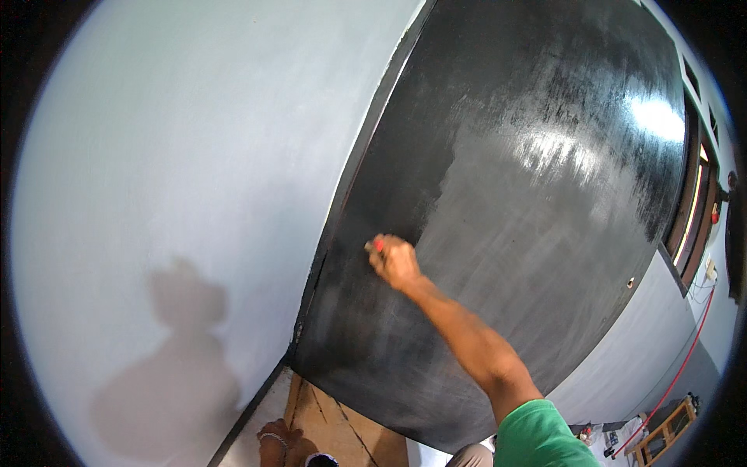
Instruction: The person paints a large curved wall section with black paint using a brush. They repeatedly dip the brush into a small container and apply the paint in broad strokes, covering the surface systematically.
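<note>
My right hand (397, 262), at the end of a bare arm in a green sleeve, is closed on a small tool with a red part, likely a paintbrush (377, 244). It is against or just over the left part of a black-painted door (496, 251). The door looks dark and glossy at the top and left, duller grey in the middle. My left hand (283, 435), with a bracelet at the wrist, is low at the bottom edge; its grip is unclear. Beside it is a white-rimmed container with dark contents (321, 460).
A pale wall (204, 146) with a shadow on it adjoins the dark door frame (350, 169). Brown board (344, 420) lies under the door. At right are a window (694, 216), a red cable (671, 379), a wooden frame (665, 435) and small items on the floor.
</note>
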Available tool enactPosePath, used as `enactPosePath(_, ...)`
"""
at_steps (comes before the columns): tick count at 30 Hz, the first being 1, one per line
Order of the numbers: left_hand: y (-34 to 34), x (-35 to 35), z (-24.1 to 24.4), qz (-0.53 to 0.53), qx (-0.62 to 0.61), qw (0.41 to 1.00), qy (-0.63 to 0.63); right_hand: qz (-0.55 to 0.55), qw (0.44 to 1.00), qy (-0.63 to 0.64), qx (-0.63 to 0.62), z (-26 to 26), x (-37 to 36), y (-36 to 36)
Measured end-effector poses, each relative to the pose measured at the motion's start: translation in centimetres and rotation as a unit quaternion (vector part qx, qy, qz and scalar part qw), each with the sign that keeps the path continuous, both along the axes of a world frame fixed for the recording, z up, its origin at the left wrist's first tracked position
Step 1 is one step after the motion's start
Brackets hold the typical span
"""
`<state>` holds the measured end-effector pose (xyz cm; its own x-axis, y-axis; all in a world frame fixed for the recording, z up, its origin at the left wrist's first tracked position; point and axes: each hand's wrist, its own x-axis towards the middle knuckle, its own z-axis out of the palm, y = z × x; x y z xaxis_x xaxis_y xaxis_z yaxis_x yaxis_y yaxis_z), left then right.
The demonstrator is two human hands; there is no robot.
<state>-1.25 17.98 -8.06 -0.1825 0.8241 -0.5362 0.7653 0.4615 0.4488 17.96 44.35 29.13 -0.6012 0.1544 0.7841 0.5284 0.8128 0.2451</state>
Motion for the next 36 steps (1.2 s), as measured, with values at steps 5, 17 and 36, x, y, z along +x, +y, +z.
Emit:
enactPosePath(5, -0.3, -0.5, 0.4, 0.006, 0.023, 1.0, -0.005, -0.028, 0.998, -0.017, 0.046, 2.3, -2.8, -2.3)
enactPosePath(17, -1.8, -2.0, 0.1, -0.001, 0.031, 0.998, 0.046, -0.124, 0.967, -0.029, 0.222, 9.6, -2.3, -2.3)
enactPosePath(36, 1.0, -2.4, -5.5, -0.01, 0.025, 1.0, -0.01, -0.08, 0.993, 0.013, 0.089, 24.4, 3.7, -1.6)
